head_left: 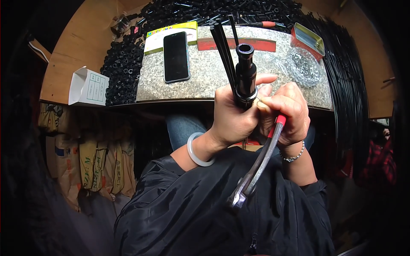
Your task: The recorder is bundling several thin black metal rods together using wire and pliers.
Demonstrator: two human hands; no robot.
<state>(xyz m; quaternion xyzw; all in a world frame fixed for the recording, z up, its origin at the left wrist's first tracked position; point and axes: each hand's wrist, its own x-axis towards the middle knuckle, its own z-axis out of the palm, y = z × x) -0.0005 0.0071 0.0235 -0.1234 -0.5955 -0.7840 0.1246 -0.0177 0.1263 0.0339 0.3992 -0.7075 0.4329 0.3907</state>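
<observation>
Worktop (pixel 200 87) brightly lit, pic corners v. dark, fisheye distortion nr edges.

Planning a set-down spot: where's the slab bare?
Bare: speckled slab between phone and left hand, below the red bar; also left of the phone. Crowded: back, heaped black parts; right, thin coil and black rods.

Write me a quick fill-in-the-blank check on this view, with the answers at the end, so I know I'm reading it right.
1. The right hand holds pliers with grips coloured ____.
2. The left hand holds a black tube, its bangle coloured ____.
3. The phone lies to the ____ of the open red box.
Missing words: red; white; left.
</observation>
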